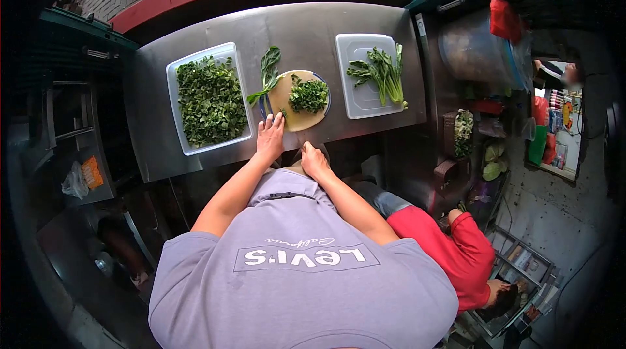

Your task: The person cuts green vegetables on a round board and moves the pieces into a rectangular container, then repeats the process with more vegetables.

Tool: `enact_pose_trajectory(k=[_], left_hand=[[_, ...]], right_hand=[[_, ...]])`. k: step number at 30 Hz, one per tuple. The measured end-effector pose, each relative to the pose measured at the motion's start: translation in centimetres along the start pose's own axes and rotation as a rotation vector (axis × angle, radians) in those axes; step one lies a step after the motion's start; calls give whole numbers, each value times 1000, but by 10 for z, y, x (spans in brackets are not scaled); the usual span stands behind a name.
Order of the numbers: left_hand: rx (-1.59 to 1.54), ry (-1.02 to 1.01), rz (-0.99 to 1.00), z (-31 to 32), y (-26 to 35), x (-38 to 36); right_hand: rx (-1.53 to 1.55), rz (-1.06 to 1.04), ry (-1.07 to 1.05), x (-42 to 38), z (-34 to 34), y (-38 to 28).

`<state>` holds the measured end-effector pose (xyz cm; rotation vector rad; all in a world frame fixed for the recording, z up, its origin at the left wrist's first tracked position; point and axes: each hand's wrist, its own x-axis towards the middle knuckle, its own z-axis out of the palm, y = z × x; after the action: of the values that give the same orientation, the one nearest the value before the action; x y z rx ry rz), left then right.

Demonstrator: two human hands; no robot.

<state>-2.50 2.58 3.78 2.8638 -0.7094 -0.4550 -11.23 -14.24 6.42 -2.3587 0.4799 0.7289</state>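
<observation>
My left hand [270, 135] lies at the lower left edge of a round cutting board [279, 98], its fingers stretched out and touching the edge. On the board sits a pile of chopped leafy greens [308, 95]. One whole leafy stalk [268, 75] lies across the board's left rim. My right hand [314, 159] is closed at the table's front edge, below the board; what it holds, if anything, is hidden. Left of the board stands a white plastic tub [171, 98] filled with chopped greens [210, 101]. Several whole stalks [383, 75] lie on a white plastic lid [365, 106] to the right.
Everything stands on a steel table [293, 23]. To the right, a co-worker in a red top [433, 245] bends down close to my right side. A large clear container [476, 49] with a red bag [505, 20] and a basket of greens [463, 132] stand at the right.
</observation>
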Motion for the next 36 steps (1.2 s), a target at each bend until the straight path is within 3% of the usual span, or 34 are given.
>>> enact_pose_trajectory(k=[11,31,36], left_hand=[[34,32,18,-3,-1,0],[56,110,11,6,0,-10],[-27,50,-12,3,-3,-9]], right_hand=[[-97,53,-116,-24,-13,18],[7,53,104,-4,-6,23],[50,16,120,-9,-12,17]])
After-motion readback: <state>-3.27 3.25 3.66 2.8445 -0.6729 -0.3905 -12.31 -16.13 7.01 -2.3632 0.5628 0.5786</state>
